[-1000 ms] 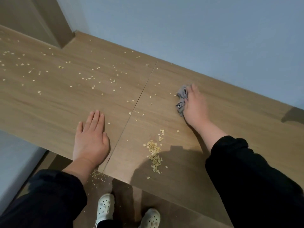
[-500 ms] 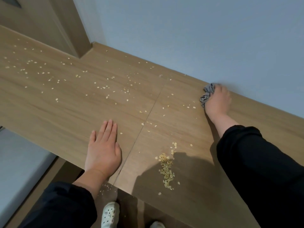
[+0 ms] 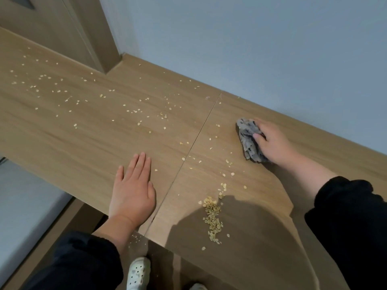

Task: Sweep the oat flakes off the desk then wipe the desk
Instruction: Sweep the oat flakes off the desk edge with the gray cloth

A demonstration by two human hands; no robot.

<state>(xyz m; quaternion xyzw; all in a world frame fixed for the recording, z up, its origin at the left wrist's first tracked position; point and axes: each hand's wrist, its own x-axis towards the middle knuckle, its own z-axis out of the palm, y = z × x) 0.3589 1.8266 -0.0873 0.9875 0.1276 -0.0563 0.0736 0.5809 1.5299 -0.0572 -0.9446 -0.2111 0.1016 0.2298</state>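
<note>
A long wooden desk (image 3: 62,139) runs along the blue-grey wall, with a thin seam down its middle. My right hand (image 3: 274,143) grips a crumpled grey cloth (image 3: 248,141) on the desk right of the seam. Flat on the desk near the front edge, left of the seam, lies my left hand (image 3: 132,189) with straight fingers. A pile of oat flakes (image 3: 212,218) lies near the front edge between my hands. Scattered oat flakes (image 3: 134,110) cover the left half of the desk.
A wooden door frame (image 3: 98,38) stands at the desk's back left corner. Below the front edge is the wooden floor (image 3: 69,222) with a few fallen flakes, and my white shoes (image 3: 138,273). A pale surface (image 3: 25,210) lies low at left.
My right hand with the cloth went back to the wall, then came forward and left towards the seam. A few flakes lie in front of the cloth. My left hand stayed flat.
</note>
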